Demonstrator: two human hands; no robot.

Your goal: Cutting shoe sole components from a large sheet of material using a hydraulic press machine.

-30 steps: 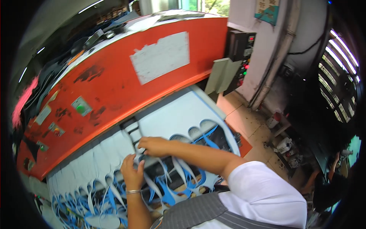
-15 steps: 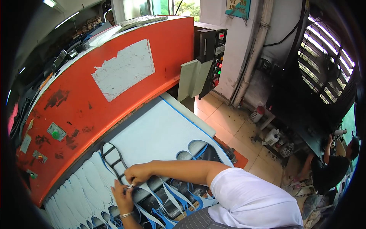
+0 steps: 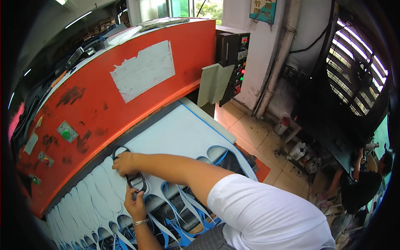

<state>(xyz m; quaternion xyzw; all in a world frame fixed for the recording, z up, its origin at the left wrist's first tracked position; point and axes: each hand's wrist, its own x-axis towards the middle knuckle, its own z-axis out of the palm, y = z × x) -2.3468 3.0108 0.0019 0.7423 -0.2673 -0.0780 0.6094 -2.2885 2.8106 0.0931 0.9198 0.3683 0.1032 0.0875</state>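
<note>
A black sole-shaped cutting die with crossbars lies on a white sheet with blue edges, beside the cut part of it. Reaching across the sheet, my right hand grips the die's far half from above, its fingers curled over the frame. At the near end of the die is my left hand, with thumb and fingers closed on the rim. Both hands partly cover the die. Left of it runs a row of sole-shaped cut pieces. Looped offcut strips hang near my body.
An orange press beam with push buttons spans the far side of the sheet. A control box with lit buttons stands beyond its right end. At the far right, a person in dark clothing works by a dark table.
My right hand has moved from beside my left hand, where the two met at the die's near end, up to its far half. The view has shifted slightly.
</note>
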